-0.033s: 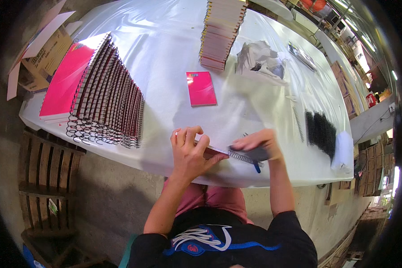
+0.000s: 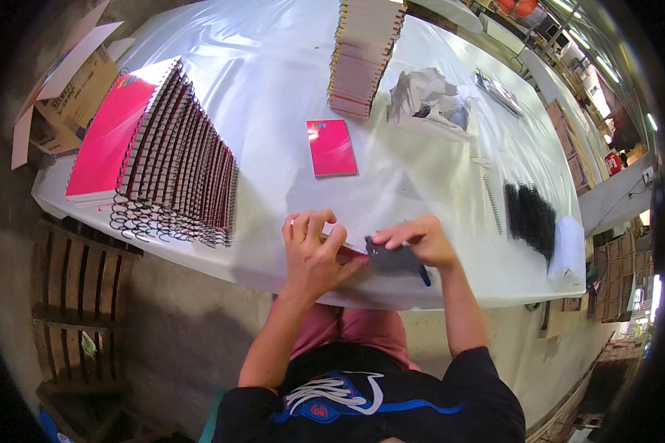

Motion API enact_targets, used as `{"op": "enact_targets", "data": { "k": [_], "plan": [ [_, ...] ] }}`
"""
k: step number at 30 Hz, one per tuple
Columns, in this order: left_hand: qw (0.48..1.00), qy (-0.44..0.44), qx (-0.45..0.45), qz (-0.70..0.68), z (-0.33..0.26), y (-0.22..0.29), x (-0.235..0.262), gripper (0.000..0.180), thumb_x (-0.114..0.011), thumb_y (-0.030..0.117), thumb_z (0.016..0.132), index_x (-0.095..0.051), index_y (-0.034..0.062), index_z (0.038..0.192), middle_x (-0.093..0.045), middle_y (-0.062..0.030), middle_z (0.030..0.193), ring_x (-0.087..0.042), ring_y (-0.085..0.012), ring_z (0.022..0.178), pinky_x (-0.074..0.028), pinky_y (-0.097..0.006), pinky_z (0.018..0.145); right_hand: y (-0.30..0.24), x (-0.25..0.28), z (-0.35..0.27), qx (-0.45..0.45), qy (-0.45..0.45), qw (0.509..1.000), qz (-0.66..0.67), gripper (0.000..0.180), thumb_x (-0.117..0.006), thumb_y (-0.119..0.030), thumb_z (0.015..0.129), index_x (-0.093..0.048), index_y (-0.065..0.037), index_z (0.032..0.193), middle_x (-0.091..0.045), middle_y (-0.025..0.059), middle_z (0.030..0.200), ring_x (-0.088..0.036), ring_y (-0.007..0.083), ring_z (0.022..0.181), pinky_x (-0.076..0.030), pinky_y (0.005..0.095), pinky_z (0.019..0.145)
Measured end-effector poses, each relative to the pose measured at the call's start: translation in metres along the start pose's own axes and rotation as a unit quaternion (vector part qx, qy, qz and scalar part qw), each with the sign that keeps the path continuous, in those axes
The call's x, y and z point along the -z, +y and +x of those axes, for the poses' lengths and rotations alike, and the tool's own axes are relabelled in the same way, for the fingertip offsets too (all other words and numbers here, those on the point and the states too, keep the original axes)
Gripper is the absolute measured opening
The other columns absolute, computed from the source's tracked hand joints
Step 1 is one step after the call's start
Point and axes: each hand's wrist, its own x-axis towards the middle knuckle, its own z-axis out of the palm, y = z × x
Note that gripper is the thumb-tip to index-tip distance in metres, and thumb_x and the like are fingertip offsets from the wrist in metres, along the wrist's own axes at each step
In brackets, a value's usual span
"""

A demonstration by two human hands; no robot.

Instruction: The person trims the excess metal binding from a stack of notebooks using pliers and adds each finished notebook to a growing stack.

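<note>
- Left hand (image 2: 314, 255): I read it as grasping. The fingers are curled over the held book (image 2: 349, 255), with the thumb pressed low along it. Most of the book is hidden behind this hand; a narrow strip with red cover shows toward the right hand.
- Position of the held book: near the front edge of the table (image 2: 273, 103), in front of the person's torso.
- Right hand (image 2: 421, 240): I read it as grasping the dark tool (image 2: 395, 260). The fingers lie over its upper edge; the thumb is hidden from me.
- Dark tool: flat and dark grey, with a blue part at its lower right end. Its left end is right at the end of the held book; I cannot tell whether the two touch.
- Pink booklet (image 2: 332, 148): lies flat, beyond the hands.
- Coil-bound stack (image 2: 177, 148): at the left of the table, black coils facing the person's side, pink cover on top.
- Tall stack (image 2: 362, 63): beyond the pink booklet, with crumpled plastic (image 2: 430, 100) just to its right.
- Single coil (image 2: 493, 203): at right, near the pile of black coils (image 2: 528, 218).
- White roll (image 2: 567, 251): at the right end of the table, beside that pile.
</note>
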Motion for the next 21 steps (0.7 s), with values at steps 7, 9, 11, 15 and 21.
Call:
{"op": "enact_targets", "data": {
  "k": [7, 9, 11, 15, 21],
  "plan": [
    [1.0, 0.024, -0.012, -0.011, 0.004, 0.001, -0.001, 0.047, -0.078, 0.046, 0.056, -0.055, 0.009, 0.074, -0.05, -0.008, 0.105, -0.046, -0.0293, 0.1, -0.033, -0.051, 0.09, -0.007, -0.002, 0.011, -0.035, 0.002, 0.994, -0.1, 0.028, -0.06, 0.011, 0.063, -0.07, 0.0, 0.086, -0.069, 0.0142, 0.091, -0.066, 0.0237, 0.089, -0.049, 0.0317, 0.084],
    [0.999, 0.026, -0.014, -0.02, 0.003, 0.002, -0.002, 0.046, -0.079, 0.045, 0.056, -0.055, 0.0088, 0.073, -0.05, -0.0087, 0.107, -0.046, -0.0301, 0.102, -0.034, -0.049, 0.089, -0.017, -0.008, 0.007, 0.095, -0.034, 0.992, 0.08, 0.029, -0.059, 0.011, 0.064, -0.071, -0.001, 0.087, -0.07, 0.0119, 0.09, -0.067, 0.0218, 0.086, -0.05, 0.0305, 0.082],
    [0.999, 0.031, -0.002, -0.032, 0.003, 0.0, -0.003, 0.046, -0.08, 0.044, 0.055, -0.055, 0.0085, 0.071, -0.049, -0.0101, 0.109, -0.046, -0.0318, 0.103, -0.035, -0.048, 0.089, -0.016, -0.008, 0.015, 0.05, -0.043, 0.995, -0.069, 0.029, -0.059, 0.01, 0.063, -0.071, -0.002, 0.087, -0.07, 0.0126, 0.089, -0.067, 0.0223, 0.085, -0.051, 0.0303, 0.08],
    [0.995, 0.054, 0.005, -0.078, 0.007, 0.0, 0.0, 0.038, -0.082, 0.028, 0.05, -0.054, 0.0081, 0.067, -0.047, -0.0129, 0.114, -0.044, -0.035, 0.106, -0.038, -0.045, 0.087, -0.021, -0.003, 0.016, 0.021, -0.008, 0.976, -0.217, 0.03, -0.059, 0.01, 0.062, -0.071, -0.002, 0.087, -0.07, 0.0105, 0.089, -0.067, 0.0206, 0.086, -0.051, 0.0299, 0.079],
    [0.987, 0.037, 0.044, -0.148, 0.01, -0.009, 0.001, 0.046, -0.087, 0.024, 0.04, -0.053, 0.0068, 0.067, -0.043, -0.0146, 0.119, -0.041, -0.0343, 0.105, -0.04, -0.044, 0.082, -0.029, -0.014, 0.022, -0.051, 0.058, 0.966, -0.249, 0.028, -0.06, 0.011, 0.061, -0.072, -0.002, 0.083, -0.07, 0.0139, 0.089, -0.067, 0.0227, 0.089, -0.051, 0.0315, 0.081]
  ]
}}
